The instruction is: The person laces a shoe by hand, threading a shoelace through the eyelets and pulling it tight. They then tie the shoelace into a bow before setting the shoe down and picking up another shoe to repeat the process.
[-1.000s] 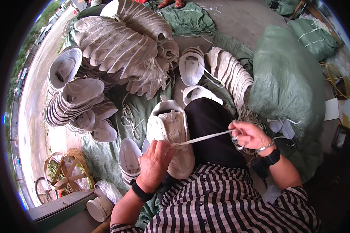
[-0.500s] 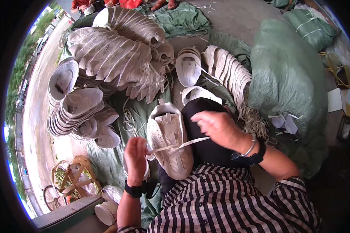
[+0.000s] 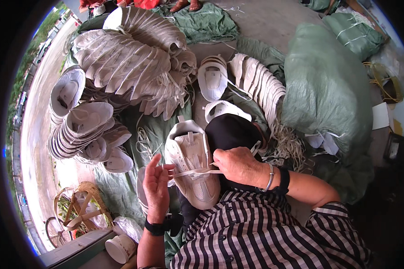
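Shoe upper (image 3: 182,156), toe twd you, just left of yr R knee (image 3: 226,131). L hand (image 3: 157,187): fingers loosely spread. R hand (image 3: 238,167): pinching lace (image 3: 194,172). For neatness, lay lace flat, tension even, no twists.

Right: large green sack (image 3: 325,85), bulging; beyond it, smaller green bundle (image 3: 359,45) tied with white cord (image 3: 349,29). Yellow loops (image 3: 396,97) and white panel (image 3: 381,116) near right rim. Top: another person's feet (image 3: 195,6) at crumpled green sheet (image 3: 206,23), red cloth (image 3: 146,3) nearby. Lower left: woven basket (image 3: 93,193) with leafy greens (image 3: 63,207), clear plastic bag (image 3: 129,227), tilted white tub (image 3: 120,249), bicycle wheel (image 3: 56,232). Far left: pale road (image 3: 42,107), trees (image 3: 20,80).
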{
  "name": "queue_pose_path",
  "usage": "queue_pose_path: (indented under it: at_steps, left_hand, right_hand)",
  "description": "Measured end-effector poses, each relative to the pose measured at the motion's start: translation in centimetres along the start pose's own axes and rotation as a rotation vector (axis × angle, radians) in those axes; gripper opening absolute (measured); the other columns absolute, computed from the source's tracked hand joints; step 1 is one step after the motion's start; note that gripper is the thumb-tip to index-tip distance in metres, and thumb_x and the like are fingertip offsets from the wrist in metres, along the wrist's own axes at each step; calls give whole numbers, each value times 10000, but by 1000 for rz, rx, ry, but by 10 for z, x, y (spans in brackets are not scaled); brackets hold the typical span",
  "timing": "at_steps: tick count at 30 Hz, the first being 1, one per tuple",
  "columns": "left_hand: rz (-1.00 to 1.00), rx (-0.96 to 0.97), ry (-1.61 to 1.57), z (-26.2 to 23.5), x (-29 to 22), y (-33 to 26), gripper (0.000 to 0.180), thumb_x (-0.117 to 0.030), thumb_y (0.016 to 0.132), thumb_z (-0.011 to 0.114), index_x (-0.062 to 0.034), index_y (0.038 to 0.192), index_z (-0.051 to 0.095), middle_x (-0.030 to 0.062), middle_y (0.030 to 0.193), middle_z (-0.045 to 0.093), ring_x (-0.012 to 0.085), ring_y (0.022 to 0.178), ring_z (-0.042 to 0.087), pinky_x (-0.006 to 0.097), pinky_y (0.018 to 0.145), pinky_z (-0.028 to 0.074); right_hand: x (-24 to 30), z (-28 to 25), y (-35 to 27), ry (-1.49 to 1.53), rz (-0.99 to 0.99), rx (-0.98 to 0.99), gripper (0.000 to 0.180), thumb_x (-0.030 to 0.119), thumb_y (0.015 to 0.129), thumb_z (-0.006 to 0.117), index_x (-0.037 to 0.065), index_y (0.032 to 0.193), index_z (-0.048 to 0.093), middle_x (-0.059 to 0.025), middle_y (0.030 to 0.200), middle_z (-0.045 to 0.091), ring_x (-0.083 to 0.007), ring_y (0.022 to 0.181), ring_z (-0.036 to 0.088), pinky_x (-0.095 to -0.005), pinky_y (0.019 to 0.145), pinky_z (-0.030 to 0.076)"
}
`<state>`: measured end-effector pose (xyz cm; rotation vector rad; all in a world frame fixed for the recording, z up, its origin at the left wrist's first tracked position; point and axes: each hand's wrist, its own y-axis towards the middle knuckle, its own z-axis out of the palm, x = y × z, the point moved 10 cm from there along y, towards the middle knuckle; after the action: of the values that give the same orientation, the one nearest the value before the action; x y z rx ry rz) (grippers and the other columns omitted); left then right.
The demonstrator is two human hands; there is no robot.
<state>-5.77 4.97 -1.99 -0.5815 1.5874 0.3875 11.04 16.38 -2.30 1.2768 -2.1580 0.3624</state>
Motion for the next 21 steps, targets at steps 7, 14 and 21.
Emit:
queue_pose_path:
  at_steps: [7,14,21]
  left_hand:
    - [-231,88,-72,7,33,-13,162,-126,932,548,25,977,586,87,776,661,113,623,606,234,611,505]
    - [-225,87,-22,9,30,-14,198,-179,938,550,0,866,593,30,657,612,58,514,509,183,501,422]
    - [-311,191,-55,15,40,-20,148,-143,929,557,-2,892,587,0,733,609,37,606,497,179,567,410]
  right_hand:
    - [7,1,0,17,-36,33,156,146,818,594,9,783,527,-170,599,594,-342,593,630,-427,530,502]
    - [2,0,3,-37,66,56,155,148,821,583,9,802,516,-160,587,594,-326,580,634,-405,518,504]
    - [24,4,2,-34,-90,28,149,159,837,564,19,824,513,-153,683,626,-311,653,643,-407,539,496]
